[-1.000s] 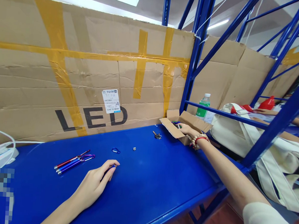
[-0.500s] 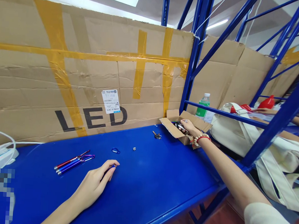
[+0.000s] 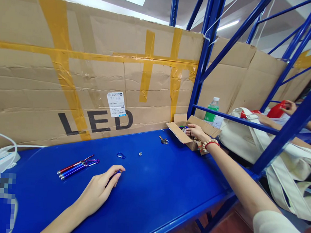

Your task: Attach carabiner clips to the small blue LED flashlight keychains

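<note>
A cardboard panel (image 3: 102, 80) lettered LED stands along the far side, crossed by yellow tape (image 3: 62, 26) and bearing a white label (image 3: 116, 104). At right, a white-capped bottle (image 3: 210, 117) stands behind a blue rack bar (image 3: 259, 126), with a cream bag (image 3: 238, 133) nearer.

- Blue piece (image 3: 119, 171): small, held low, mostly hidden; I cannot make out its full shape.
- Cardboard box (image 3: 179, 133): brown, upright, flaps spread open, standing toward two o'clock from the blue piece.
- Box contents (image 3: 185, 130): small items, some dark, some silvery, partly hidden inside.
</note>
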A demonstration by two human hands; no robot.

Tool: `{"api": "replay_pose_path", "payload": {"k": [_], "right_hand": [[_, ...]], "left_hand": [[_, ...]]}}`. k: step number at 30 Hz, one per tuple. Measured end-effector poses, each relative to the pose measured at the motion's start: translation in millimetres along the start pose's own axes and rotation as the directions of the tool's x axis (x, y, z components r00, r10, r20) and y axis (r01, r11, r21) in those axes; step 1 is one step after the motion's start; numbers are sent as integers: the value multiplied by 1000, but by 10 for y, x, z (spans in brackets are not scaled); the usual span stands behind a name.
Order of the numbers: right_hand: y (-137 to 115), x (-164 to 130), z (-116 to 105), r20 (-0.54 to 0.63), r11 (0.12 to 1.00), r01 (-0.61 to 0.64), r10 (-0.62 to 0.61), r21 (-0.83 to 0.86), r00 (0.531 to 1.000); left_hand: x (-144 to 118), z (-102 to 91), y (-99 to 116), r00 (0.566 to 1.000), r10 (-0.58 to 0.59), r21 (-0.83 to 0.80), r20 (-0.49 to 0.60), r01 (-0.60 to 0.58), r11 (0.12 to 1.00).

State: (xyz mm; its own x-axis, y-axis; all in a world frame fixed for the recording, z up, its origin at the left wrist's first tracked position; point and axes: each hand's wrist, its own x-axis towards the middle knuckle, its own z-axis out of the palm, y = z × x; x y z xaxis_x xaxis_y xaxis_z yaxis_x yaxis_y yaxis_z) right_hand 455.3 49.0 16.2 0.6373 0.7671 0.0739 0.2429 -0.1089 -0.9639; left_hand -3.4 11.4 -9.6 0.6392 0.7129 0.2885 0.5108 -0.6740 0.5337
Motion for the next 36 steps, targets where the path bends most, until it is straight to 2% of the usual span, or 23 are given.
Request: {"api": "replay_pose_path", "payload": {"k": [4, 8, 13, 19, 24, 27, 31, 36], "right_hand": [[7, 1, -14, -27, 997, 4, -6, -77, 1000], [57, 43, -72, -108, 963, 49, -80, -264, 991], [78, 75, -80, -147, 839, 69, -175, -540, 974], [-3, -2, -72, -179, 696, 32, -228, -718, 957], [-30, -32, -55, -80, 591, 119, -299, -798, 951], [-41, -21, -33, -20, 559, 166, -311, -813, 950], [-32, -114, -45, 80, 580, 230, -273, -782, 959], [72, -499, -253, 180, 646, 321, -276, -692, 944]], "left_hand": [[2, -2, 0, 1000, 3, 1, 3, -3, 1000], [6, 1, -6, 1000, 0, 10, 2, 0, 1000], [9, 4, -5, 1000, 12, 7, -7, -12, 1000], [0, 5, -2, 1000, 21, 4, -23, -21, 1000], [4, 7, -4, 999, 24, 3, -22, -24, 1000], [13, 12, -10, 1000, 21, 1, -17, -21, 1000], [9, 10, -14, 1000, 9, -1, -6, -9, 1000], [-8, 6, -17, 1000, 8, 5, 2, -8, 1000]]}}
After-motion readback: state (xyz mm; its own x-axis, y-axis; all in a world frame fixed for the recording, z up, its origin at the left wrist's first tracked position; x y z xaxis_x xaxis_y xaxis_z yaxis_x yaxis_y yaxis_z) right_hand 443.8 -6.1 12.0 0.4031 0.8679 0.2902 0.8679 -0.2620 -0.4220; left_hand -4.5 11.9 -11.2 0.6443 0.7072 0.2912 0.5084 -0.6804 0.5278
